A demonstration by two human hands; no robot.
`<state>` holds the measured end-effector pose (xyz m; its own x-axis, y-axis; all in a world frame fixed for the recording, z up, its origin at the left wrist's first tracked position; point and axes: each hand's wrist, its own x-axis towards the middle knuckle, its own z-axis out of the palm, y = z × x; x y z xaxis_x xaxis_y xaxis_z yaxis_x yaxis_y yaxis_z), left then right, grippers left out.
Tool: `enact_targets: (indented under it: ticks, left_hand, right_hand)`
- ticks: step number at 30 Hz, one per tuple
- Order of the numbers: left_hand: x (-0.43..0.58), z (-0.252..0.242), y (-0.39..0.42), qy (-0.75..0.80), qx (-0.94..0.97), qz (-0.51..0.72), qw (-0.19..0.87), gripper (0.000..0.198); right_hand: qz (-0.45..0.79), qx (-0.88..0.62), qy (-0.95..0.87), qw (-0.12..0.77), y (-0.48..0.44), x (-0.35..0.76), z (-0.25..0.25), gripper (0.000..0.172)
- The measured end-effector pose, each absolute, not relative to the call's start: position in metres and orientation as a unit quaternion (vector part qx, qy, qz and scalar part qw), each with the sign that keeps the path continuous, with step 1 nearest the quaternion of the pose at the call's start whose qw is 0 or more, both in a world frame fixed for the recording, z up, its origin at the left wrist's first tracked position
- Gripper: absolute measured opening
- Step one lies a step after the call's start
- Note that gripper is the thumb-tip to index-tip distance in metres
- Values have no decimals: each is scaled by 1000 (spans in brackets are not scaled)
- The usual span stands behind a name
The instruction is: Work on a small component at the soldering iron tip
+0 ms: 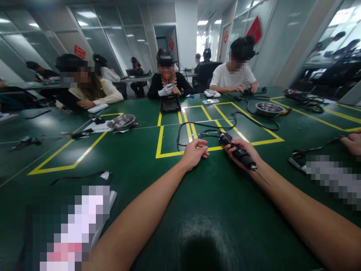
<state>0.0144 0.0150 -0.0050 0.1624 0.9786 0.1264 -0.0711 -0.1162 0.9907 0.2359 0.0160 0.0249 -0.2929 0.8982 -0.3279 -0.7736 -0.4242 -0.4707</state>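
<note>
My right hand (246, 150) is wrapped around a black corded electric screwdriver (239, 151). Its long thin bit points back toward me, down and to the right, over my forearm. From its far end a black cable (180, 132) loops across the green table (175, 210). To the left of the screwdriver, my left hand (195, 154) hovers near or rests on the table, fingers loosely bent and slightly apart. Nothing shows in it. The cable passes just beyond its fingertips. Yellow tape lines (180, 153) mark rectangles on the table under and beyond both hands.
A metal bowl (269, 109) stands at the right and another metal bowl (121, 122) at the left. A black tray (170, 104) sits before a person opposite. Other people work around the table; a hand (354, 142) is at the right edge. Coiled cables (307, 101) lie far right.
</note>
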Motion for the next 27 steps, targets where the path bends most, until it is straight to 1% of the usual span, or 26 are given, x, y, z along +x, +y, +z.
enact_targets:
  ticks: [5, 9, 12, 15, 18, 21, 23, 27]
  left_hand:
    - [13, -7, 18, 407, 551, 498, 532, 27]
    - [13, -8, 19, 406, 554, 496, 532, 25]
    - [13, -7, 18, 410, 560, 490, 527, 21]
    - [14, -8, 19, 413, 565, 484, 525, 18]
    - [15, -12, 22, 417, 561, 500, 511, 19]
    - [14, -13, 24, 423, 579, 522, 462, 27]
    - [12, -11, 24, 429, 615, 524, 404, 33]
    - [8, -3, 21, 438, 693, 505, 269, 38]
  right_hand:
    - [793, -268, -97, 538, 17, 235, 25, 41]
    - [775, -298, -122, 544, 18, 234, 22, 45]
    - [721, -358, -218, 552, 14, 231, 21, 54]
    - [644, -429, -365, 517, 2, 224, 24, 65]
    - [580, -445, -481, 484, -12, 213, 27, 70]
    - [514, -464, -584, 423, -22, 205, 25, 74]
    - [463, -474, -642, 387, -26, 202, 21, 76]
    - [334, -459, -724, 391, -27, 201, 14, 70]
